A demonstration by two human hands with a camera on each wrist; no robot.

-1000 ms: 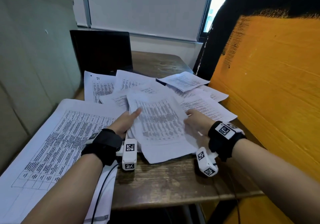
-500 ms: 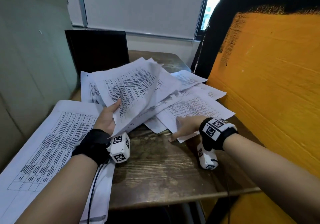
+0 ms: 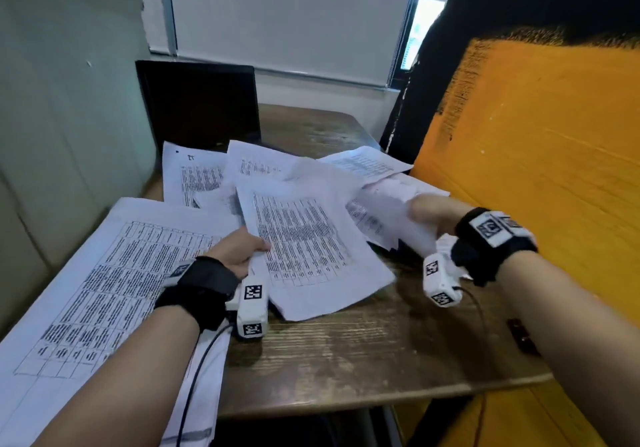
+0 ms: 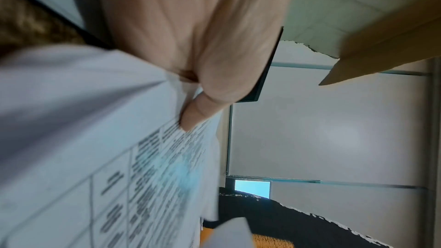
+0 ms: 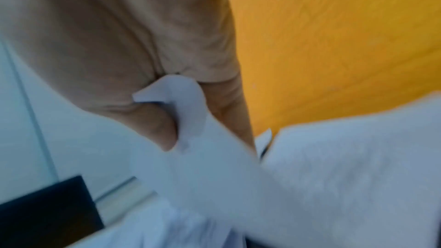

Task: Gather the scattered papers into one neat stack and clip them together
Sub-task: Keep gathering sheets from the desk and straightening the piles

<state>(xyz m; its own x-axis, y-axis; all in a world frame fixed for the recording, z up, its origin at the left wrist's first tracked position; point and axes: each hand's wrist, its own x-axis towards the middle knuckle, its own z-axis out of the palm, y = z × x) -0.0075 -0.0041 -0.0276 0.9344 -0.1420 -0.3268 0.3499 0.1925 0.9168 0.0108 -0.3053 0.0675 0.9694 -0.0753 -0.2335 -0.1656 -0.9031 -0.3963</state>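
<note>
Fingers of the left hand (image 3: 239, 251) pinch a printed sheet (image 3: 304, 246) at its edge, likely to draw it in; the right hand (image 3: 431, 213) lifts thin, limp papers (image 3: 377, 204) off the wooden table (image 3: 346, 360). Left wrist: thumb (image 4: 198, 112) presses the sheet (image 4: 95, 139). Right wrist: blurred fingers (image 5: 155, 125) curl round a bent corner (image 5: 181, 105).

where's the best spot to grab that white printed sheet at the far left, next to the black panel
Likely its near right corner, coming from the near side with the left hand. The white printed sheet with a dark mark at its top lies flat on the wooden table, its near edge tucked under the other white papers, so slide it out toward you first. The black upright panel blocks the far side.
</note>
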